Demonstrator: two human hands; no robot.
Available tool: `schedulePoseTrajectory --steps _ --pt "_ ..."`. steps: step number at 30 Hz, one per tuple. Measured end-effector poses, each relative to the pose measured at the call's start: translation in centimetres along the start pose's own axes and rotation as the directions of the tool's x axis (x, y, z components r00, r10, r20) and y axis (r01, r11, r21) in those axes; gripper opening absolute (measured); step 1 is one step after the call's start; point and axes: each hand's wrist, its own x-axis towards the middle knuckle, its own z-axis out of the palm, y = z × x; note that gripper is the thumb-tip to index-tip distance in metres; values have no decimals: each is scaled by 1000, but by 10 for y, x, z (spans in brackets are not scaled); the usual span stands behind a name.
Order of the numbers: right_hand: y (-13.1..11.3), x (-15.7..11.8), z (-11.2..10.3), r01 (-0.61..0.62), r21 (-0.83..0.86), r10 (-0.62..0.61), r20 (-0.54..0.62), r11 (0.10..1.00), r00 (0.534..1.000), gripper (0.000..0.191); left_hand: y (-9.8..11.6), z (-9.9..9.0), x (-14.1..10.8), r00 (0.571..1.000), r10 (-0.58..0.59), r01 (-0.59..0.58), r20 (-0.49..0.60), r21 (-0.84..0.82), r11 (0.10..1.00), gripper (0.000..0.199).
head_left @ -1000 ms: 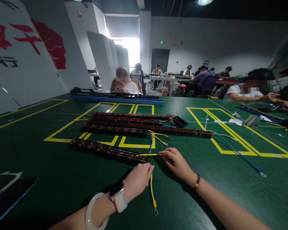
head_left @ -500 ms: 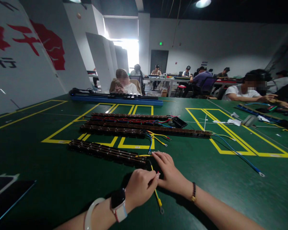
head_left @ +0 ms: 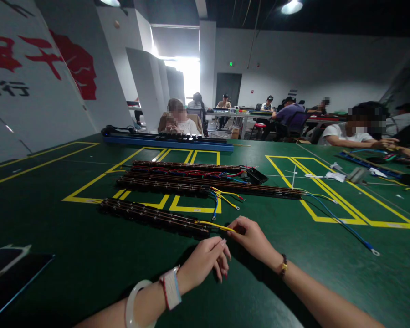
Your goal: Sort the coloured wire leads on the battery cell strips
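Observation:
My right hand pinches a yellow cable between thumb and fingers. The cable runs from the right end of the nearest long dark strip, which has copper-coloured lines along its top. Its far end is hidden by my hand. Just left of it, my left hand is over the table, palm down, fingers loosely bent and apart, with nothing visible in them. Behind the nearest strip, several similar strips lie roughly parallel, with yellow and blue cables ending in ring terminals.
Yellow tape outlines mark the green table. A small black tray and a long blue cable lie to the right. A blue rail stands at the back, a dark panel at left. Co-workers sit beyond.
My left hand has let go and turned palm down, its fingers loosening. My right hand has closed on the yellow cable and drawn it rightward; its ring terminal no longer shows.

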Motion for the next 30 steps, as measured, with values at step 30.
schedulePoseTrajectory --steps 30 --pt "-52 -13 -9 288 -586 -149 275 757 950 8 -3 4 5 999 -34 9 -18 -745 667 19"
